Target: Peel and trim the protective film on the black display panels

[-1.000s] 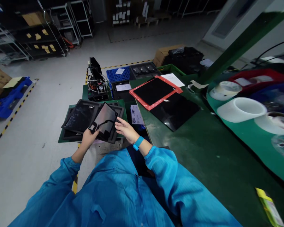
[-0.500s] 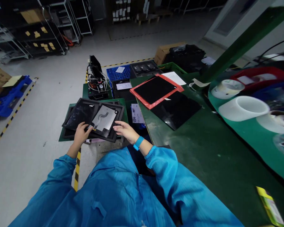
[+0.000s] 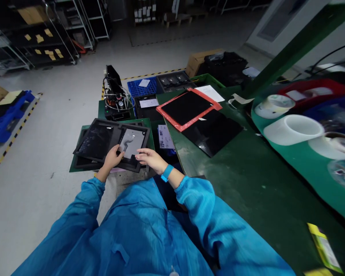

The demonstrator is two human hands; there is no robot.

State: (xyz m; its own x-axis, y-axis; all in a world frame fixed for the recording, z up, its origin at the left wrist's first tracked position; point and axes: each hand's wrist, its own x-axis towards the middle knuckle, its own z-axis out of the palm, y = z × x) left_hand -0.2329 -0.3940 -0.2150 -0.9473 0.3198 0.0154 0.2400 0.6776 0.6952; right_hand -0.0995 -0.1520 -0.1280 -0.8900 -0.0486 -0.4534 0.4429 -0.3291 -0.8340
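Note:
A silver-backed display panel (image 3: pixel 130 141) with a curved grey flex cable lies in a black foam tray (image 3: pixel 145 140). My left hand (image 3: pixel 112 159) is at the panel's lower left edge, its thumb and fingers closed on that edge. My right hand (image 3: pixel 151 160), with a blue watch band on the wrist, is at the lower right corner. Its fingers are stretched out and apart; whether the fingertips touch the panel I cannot tell. A dark glossy panel (image 3: pixel 96 138) lies tilted over the tray's left part, beside my left hand.
A black device with hoses (image 3: pixel 115 97) stands behind the tray. On the green workbench (image 3: pixel 232 191) lie a red-bordered black panel (image 3: pixel 186 109) and another dark panel (image 3: pixel 215 130). White rolls (image 3: pixel 294 130) stand at the right, and a yellow-green packet (image 3: pixel 323 245) lies at the front.
My left hand has moved to the right. The silver-backed panel has shifted right and turned, now lying straighter in the tray. My right hand has hardly moved.

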